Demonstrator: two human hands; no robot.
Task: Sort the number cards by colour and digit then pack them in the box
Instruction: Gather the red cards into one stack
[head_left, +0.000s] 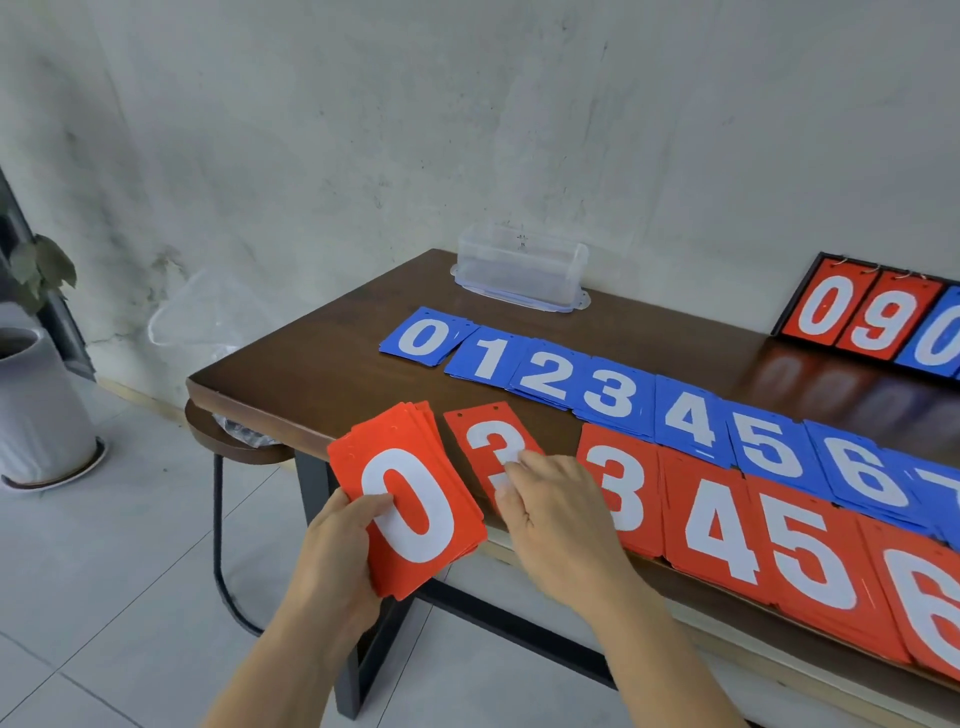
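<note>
My left hand (337, 551) grips a light, probably slick stack of red plastic number cards (415, 514) by its edge, while my right hand (556, 514) presses relaxed fingertips on one flat red card (480, 441).

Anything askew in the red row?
Yes: the red card under the right hand lies skewed beside the squarer red 3 pile, its digit partly hidden. The left hand grips a fanned red 0 stack.

Left hand (337, 551) gripping red card stack (410, 499), right hand (556, 514) palm-down, fingers relaxed forward.
</note>
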